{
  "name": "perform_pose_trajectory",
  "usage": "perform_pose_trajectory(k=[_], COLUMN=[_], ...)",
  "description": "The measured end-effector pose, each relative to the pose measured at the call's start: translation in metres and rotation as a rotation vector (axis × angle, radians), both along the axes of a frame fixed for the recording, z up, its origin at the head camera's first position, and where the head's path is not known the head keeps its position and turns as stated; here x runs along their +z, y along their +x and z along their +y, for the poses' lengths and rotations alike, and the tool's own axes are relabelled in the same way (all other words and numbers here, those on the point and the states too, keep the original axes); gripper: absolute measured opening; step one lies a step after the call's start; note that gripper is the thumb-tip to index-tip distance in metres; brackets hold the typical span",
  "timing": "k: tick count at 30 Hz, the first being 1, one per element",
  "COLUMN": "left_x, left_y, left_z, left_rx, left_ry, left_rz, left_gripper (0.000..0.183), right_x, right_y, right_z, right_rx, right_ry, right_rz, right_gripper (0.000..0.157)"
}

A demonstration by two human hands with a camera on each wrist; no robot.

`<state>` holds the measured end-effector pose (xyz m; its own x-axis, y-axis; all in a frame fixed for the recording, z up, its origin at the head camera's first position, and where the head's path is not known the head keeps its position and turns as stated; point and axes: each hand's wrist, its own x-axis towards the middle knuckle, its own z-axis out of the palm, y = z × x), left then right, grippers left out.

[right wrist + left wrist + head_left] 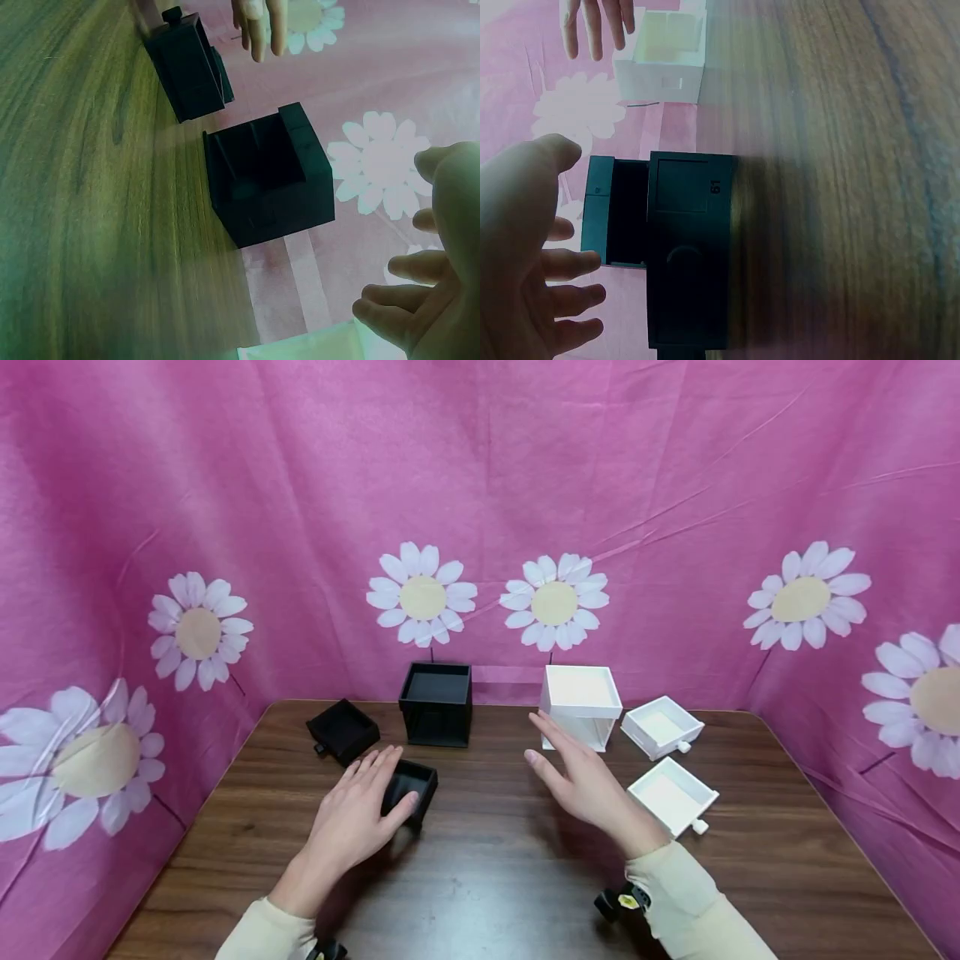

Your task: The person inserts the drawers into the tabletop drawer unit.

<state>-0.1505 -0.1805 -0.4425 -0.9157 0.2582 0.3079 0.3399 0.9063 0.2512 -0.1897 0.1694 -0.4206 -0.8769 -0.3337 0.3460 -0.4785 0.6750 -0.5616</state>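
Observation:
My left hand (356, 818), fingers extended, hovers above and beside a small black drawer (427, 787) and partly hides it in the head view. Between that hand and the drawer (690, 300) the left wrist view shows a gap. A second black drawer (341, 732) lies further back on the left, near a black box (437, 714) with an open front. My right hand (581, 781) is held in the air with fingers spread, in front of a white open-fronted box (581, 689). Two white drawers with knobs, a rear one (660, 735) and a nearer one (671, 797), lie to its right.
Everything stands on a dark wooden table (480, 877). A pink cloth (480, 485) with printed daisies hangs behind it and along both sides. Both boxes stand close to the table's back edge.

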Motion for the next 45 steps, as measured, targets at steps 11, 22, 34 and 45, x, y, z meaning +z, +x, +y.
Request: perform_pose_trajectory(k=[11,22,34,45], left_x=[0.000,-0.004,-0.004,-0.007], left_y=[0.005,0.010,0.017,0.022], left_z=[-0.005,-0.014,-0.021,-0.027], left_rx=[0.013,0.024,0.030,0.034], left_ry=[0.070,0.191,0.230,0.252], left_rz=[0.083,0.153,0.157,0.201], left_gripper=[0.066,0.053,0.040,0.031], right_x=[-0.005,-0.007,-0.013,-0.019], right_y=[-0.018,-0.031,-0.047,-0.059], right_z=[-0.010,-0.023,-0.032,-0.043], right_rx=[0.048,0.041,0.008,-0.001], right_ry=[-0.106,-0.112,-0.159,-0.180], right_rz=[0.033,-0.012,-0.086,-0.083], right_gripper=[0.055,0.055,0.053,0.052])
